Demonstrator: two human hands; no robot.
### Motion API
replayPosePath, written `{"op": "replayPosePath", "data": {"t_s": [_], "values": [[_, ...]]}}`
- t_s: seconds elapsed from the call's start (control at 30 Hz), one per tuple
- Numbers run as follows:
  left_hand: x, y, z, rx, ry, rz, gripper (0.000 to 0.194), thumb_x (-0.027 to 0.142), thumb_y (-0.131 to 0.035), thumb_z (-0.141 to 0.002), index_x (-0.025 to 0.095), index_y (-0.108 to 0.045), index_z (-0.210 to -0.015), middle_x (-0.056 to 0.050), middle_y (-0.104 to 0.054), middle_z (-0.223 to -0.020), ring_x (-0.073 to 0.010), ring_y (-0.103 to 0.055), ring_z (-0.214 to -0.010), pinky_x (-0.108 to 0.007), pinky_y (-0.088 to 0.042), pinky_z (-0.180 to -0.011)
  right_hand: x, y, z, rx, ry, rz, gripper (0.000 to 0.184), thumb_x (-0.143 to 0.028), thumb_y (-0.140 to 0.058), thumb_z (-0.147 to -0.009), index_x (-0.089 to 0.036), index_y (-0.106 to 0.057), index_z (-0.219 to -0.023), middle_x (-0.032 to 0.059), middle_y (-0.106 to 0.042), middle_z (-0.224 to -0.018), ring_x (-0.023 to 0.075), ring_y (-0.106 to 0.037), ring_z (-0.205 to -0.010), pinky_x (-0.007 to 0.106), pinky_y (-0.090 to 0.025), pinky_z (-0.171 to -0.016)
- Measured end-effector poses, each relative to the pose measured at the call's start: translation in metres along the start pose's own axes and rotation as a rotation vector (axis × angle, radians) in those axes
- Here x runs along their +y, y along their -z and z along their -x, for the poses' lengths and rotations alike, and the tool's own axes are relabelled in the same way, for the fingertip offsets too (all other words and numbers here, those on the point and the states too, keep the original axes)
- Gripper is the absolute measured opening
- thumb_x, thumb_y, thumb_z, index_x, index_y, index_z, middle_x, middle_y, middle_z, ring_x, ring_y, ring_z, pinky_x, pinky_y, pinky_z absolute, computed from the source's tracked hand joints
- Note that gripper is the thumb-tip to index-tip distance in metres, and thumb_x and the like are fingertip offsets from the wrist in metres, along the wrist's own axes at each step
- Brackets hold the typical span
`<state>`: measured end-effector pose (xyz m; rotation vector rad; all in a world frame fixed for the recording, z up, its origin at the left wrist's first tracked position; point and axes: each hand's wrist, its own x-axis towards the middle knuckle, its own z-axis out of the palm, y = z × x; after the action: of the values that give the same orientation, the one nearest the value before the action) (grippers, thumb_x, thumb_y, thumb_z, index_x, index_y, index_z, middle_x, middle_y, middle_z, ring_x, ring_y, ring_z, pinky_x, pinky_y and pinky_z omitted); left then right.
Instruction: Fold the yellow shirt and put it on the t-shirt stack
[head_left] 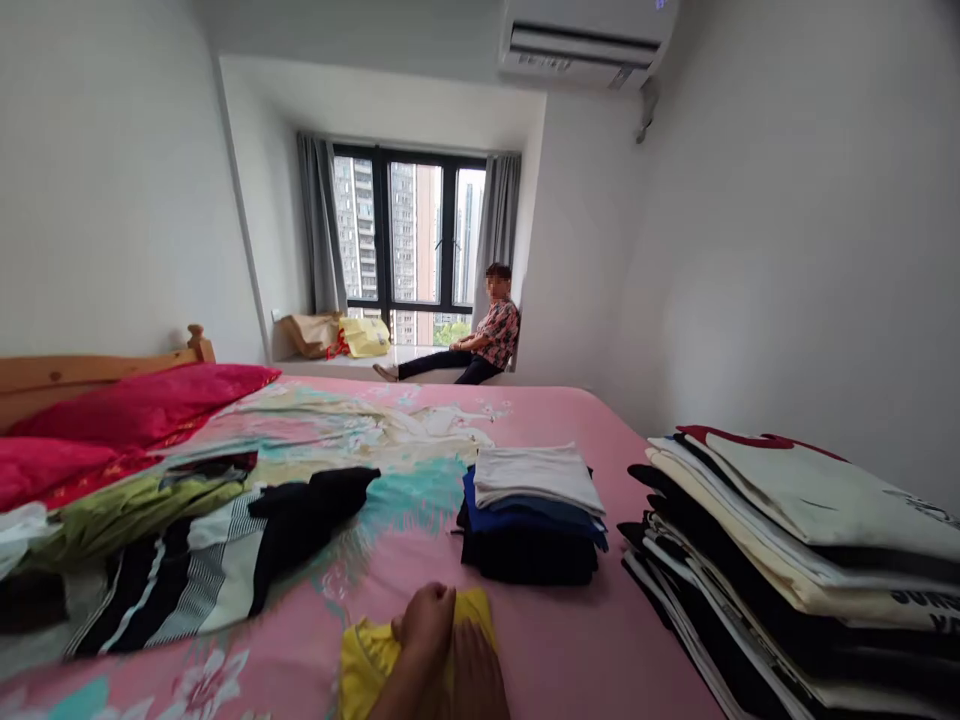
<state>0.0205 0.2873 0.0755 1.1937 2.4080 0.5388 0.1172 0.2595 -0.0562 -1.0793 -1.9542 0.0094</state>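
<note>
A yellow garment [360,668] with a gathered edge lies partly folded at the bed's near side, directly under both hands. My left hand [427,622] is closed on its fabric, with the fingers curled in and the fingertips mostly hidden. Flat on the cloth beside it rests my right hand [478,672], fingers stretched forward. Just beyond them stands a small pile of folded clothes [532,545], black and blue below with a white piece [534,478] on top.
Tall stacked shirts [780,560] rise at the right. Loose clothes [187,560] spread over the left of the pink bed [360,385], near red pillows [150,405]. Someone [495,335] sits on the window ledge by paper bags [309,335].
</note>
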Motion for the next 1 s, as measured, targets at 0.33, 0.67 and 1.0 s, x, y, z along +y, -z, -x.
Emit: {"op": "replayPosePath", "data": {"t_s": [0.33, 0.67, 1.0], "values": [[-0.017, -0.003, 0.045, 0.192, -0.207, 0.088, 0.030, 0.034, -0.043, -0.088, 0.025, -0.062, -0.110, -0.005, -0.063, -0.117, -0.0184, -0.052, -0.113, -0.033, -0.030, -0.098, -0.028, 0.072, -0.031, -0.559, -0.057, 0.079, 0.059, -0.031, -0.041, -0.085, -0.008, -0.038, -0.139, 0.0138, -0.040, -0.143, 0.0273, -0.032, -0.134, 0.044, -0.022, -0.112], [-0.104, 0.049, 0.047, 0.276, -0.055, 0.045, 0.040, 0.028, -0.051, -0.078, 0.020, -0.057, -0.118, -0.013, -0.056, -0.124, -0.0313, -0.044, -0.119, -0.049, -0.024, -0.101, -0.026, 0.069, -0.022, -0.478, -0.037, 0.129, 0.058, -0.028, -0.045, -0.080, -0.012, -0.044, -0.136, 0.0110, -0.039, -0.144, 0.0263, -0.028, -0.135, 0.041, -0.018, -0.112], [-0.143, 0.071, 0.008, -0.147, -0.024, 0.365, 0.038, 0.054, -0.054, -0.069, 0.017, -0.059, -0.063, 0.001, -0.058, -0.059, -0.0151, -0.054, -0.062, -0.024, -0.040, -0.057, -0.029, 0.071, -0.024, -0.497, -0.028, 0.165, 0.060, -0.027, -0.045, -0.079, -0.009, -0.041, -0.137, 0.0132, -0.039, -0.144, 0.0259, -0.030, -0.134, 0.040, -0.019, -0.112]]}}
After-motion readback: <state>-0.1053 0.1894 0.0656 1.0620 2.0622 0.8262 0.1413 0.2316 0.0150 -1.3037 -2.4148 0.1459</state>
